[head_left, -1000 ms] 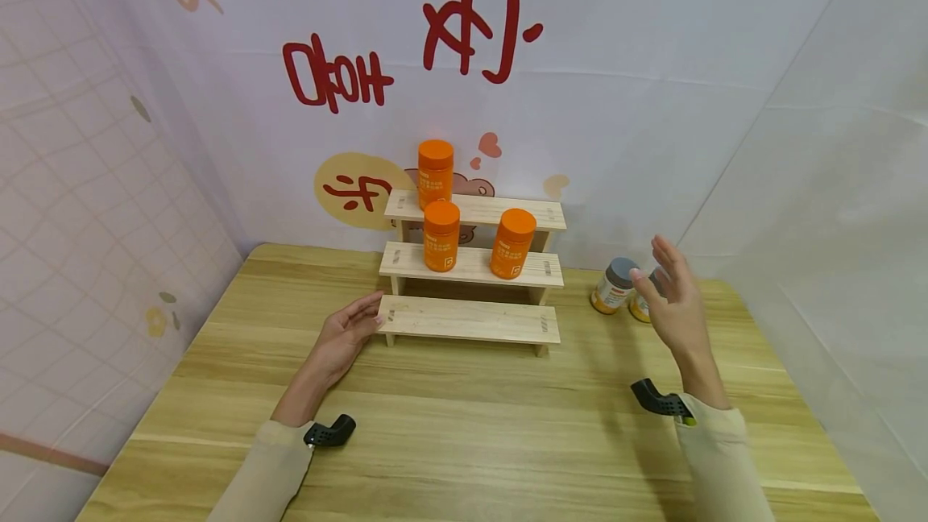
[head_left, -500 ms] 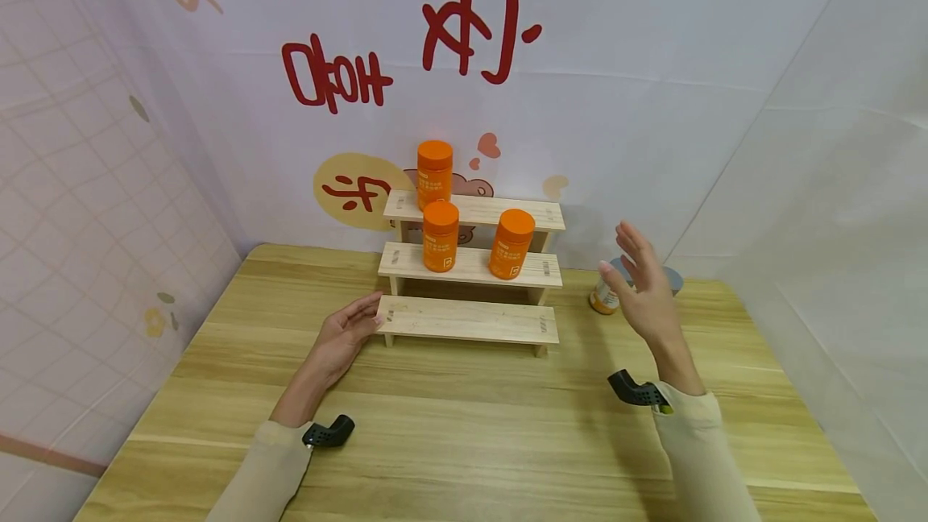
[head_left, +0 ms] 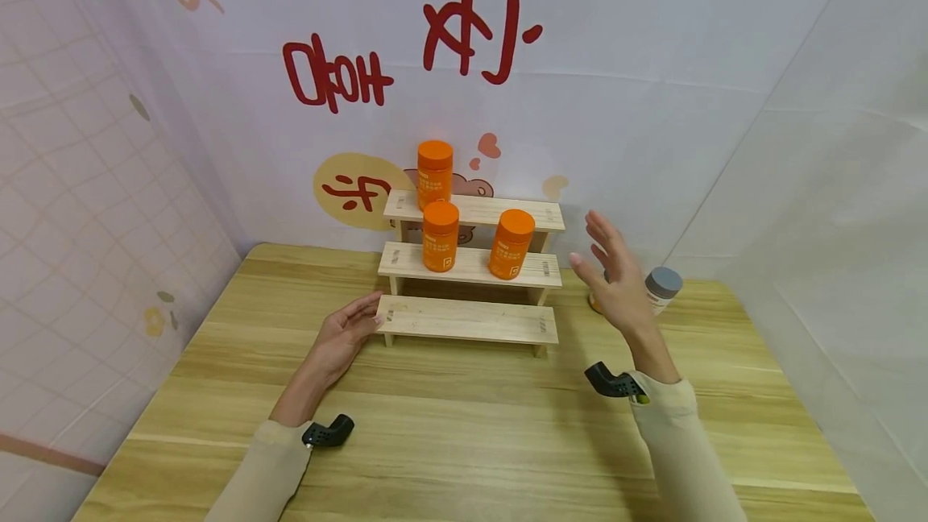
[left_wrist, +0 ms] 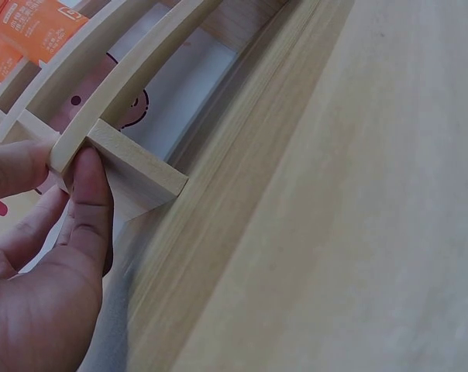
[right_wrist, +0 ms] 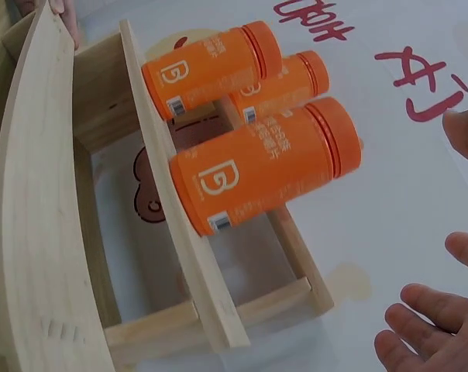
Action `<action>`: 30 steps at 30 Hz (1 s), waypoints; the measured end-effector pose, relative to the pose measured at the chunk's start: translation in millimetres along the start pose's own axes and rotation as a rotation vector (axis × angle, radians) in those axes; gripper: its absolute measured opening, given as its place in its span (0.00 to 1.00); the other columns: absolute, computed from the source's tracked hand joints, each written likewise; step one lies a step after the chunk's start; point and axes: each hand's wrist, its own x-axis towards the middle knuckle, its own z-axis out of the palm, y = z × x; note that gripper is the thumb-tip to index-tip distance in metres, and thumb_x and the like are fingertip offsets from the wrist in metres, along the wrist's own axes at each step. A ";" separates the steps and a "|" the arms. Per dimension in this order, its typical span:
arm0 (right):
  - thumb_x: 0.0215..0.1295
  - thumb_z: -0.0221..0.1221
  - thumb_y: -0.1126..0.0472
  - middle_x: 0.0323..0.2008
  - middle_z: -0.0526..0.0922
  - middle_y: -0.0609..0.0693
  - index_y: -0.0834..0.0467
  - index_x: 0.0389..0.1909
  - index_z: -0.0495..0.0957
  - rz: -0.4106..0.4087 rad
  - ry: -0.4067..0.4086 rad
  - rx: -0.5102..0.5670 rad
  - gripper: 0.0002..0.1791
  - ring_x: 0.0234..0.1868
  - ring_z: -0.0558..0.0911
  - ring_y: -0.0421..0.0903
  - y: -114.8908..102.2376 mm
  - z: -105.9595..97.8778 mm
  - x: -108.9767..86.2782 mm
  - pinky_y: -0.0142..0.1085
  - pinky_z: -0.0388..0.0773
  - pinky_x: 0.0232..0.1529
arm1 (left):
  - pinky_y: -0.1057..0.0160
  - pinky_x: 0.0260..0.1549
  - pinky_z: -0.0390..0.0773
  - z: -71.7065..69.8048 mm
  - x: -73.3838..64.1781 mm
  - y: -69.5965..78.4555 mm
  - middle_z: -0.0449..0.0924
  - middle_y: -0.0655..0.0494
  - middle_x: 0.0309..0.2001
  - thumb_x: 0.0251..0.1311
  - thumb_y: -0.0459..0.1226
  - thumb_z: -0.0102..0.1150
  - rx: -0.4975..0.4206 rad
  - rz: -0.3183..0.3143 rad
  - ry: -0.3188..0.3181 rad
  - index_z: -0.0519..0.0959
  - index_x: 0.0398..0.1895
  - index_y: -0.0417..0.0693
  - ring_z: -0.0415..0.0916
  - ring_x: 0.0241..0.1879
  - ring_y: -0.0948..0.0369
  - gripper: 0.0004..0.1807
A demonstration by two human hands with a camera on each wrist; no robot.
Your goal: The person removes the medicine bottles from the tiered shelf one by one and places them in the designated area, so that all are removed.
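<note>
The left grip [head_left: 346,338] pinches the left end of the lowest tier [head_left: 471,321] of a wooden stand [head_left: 511,210], thumb and fingers on the board's end, seemingly to steady it. From that grip the bare lowest tier runs off to the right, carrying nothing. Beyond it and higher, right of the left grip, one orange jar [head_left: 435,176] stands upright on the top tier, toward its left end; in front of it, on the middle tier, is a second orange jar [head_left: 441,236], and to the right of that a third orange jar [head_left: 511,244], well apart from the left grip and nearest the right one. The right grip [head_left: 621,294] is empty, fingers extended, in the air just beyond the stand's right end and touching no jar. Partly hidden behind it is a jar [head_left: 595,302] on the table [head_left: 471,441]; just to its right stands a grey-lidded jar [head_left: 663,284]. I judge the arranging part done: three jars placed, two jars off the stand, the lowest tier unfilled.
</note>
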 end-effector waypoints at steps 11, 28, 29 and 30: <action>0.75 0.59 0.64 0.81 0.56 0.49 0.48 0.82 0.54 -0.032 -0.061 0.029 0.40 0.81 0.56 0.55 -17.2 18.8 16.4 0.55 0.53 0.80 | 0.76 0.53 0.78 -1.5 -0.4 -0.5 0.70 0.51 0.61 0.72 0.30 0.58 -0.012 0.013 -0.010 0.60 0.78 0.37 0.74 0.56 0.70 0.34; 0.75 0.60 0.57 0.79 0.60 0.47 0.40 0.81 0.55 -0.017 -0.157 0.040 0.38 0.80 0.59 0.52 -49.4 36.9 49.9 0.51 0.58 0.80 | 0.76 0.52 0.78 -0.5 0.5 -0.5 0.70 0.52 0.60 0.72 0.30 0.58 -0.006 0.012 -0.003 0.61 0.78 0.38 0.75 0.54 0.70 0.33; 0.75 0.60 0.57 0.79 0.61 0.47 0.39 0.81 0.55 -0.020 -0.164 0.044 0.38 0.80 0.60 0.51 -51.1 37.5 52.0 0.51 0.58 0.79 | 0.76 0.52 0.78 -0.5 0.4 -0.7 0.70 0.52 0.60 0.72 0.30 0.58 -0.005 0.012 -0.006 0.61 0.78 0.38 0.75 0.54 0.70 0.33; 0.75 0.60 0.57 0.79 0.61 0.47 0.40 0.81 0.55 -0.024 -0.169 0.049 0.38 0.80 0.60 0.51 -52.4 38.1 54.5 0.52 0.58 0.79 | 0.76 0.53 0.78 -0.6 0.2 -0.8 0.70 0.51 0.61 0.72 0.30 0.58 -0.007 0.012 -0.009 0.61 0.78 0.37 0.74 0.55 0.70 0.34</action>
